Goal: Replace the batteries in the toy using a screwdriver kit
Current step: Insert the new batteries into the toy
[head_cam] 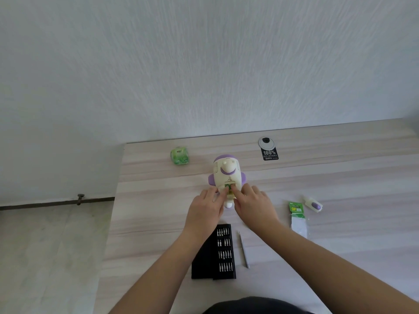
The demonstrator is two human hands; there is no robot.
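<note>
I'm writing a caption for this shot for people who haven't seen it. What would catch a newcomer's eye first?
First, the cream and purple toy lying mid-table, with both hands at its open battery compartment: the left hand and right hand have fingertips on the green batteries. Next, the black screwdriver kit lying open nearer the person, a slim screwdriver just right of it.

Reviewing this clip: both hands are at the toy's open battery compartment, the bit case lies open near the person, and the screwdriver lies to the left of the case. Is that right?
One detail is off. In the head view the screwdriver lies to the right of the bit case, not the left. The rest holds: the left hand and right hand are both at the toy's open battery compartment, and the case lies open near the person.
</note>
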